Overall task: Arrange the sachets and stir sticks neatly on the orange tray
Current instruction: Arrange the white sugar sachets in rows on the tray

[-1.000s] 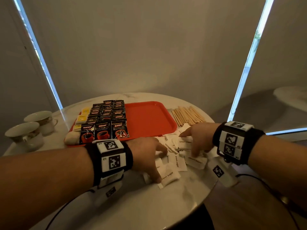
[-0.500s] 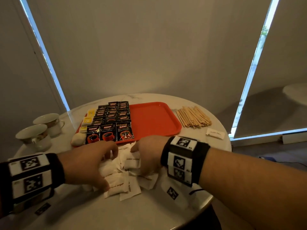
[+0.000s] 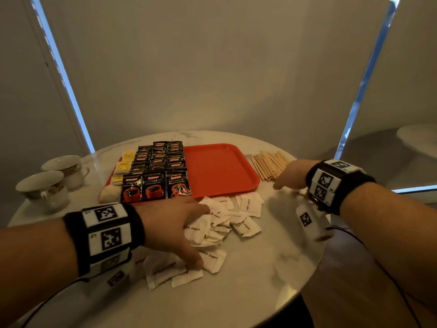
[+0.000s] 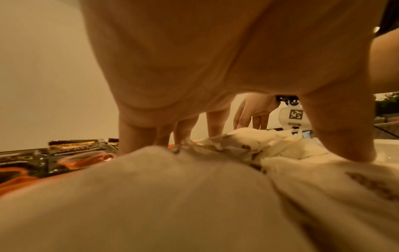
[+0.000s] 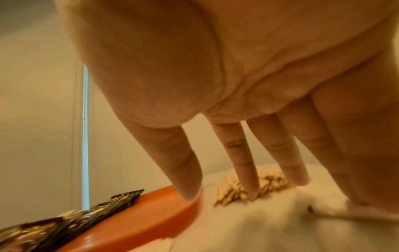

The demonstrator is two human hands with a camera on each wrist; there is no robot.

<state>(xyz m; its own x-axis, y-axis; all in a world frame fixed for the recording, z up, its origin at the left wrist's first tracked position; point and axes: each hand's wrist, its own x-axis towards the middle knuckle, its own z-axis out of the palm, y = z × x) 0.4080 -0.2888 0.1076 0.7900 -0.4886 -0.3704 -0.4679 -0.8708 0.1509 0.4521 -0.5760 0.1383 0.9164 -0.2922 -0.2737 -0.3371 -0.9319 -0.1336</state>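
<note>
The orange tray (image 3: 220,171) holds rows of black coffee sachets (image 3: 156,171) and some yellow sachets (image 3: 123,165) on its left half; its right half is bare. A loose pile of white brown sugar sachets (image 3: 236,218) lies on the table in front of the tray. My left hand (image 3: 182,233) rests on that pile with fingers spread, thumb pressing a near sachet. My right hand (image 3: 288,178) is open, fingers straight, beside the wooden stir sticks (image 3: 269,165) to the right of the tray. A white sachet (image 3: 301,191) lies under it; I cannot tell whether they touch.
Two patterned cups (image 3: 45,185) stand at the table's left side. The round marble table (image 3: 236,299) ends close on the near and right sides. A pale roll-like object (image 3: 110,194) sits at the tray's front left corner.
My right hand has left the sugar pile and swung right to the stir sticks. My left hand has stayed on the pile.
</note>
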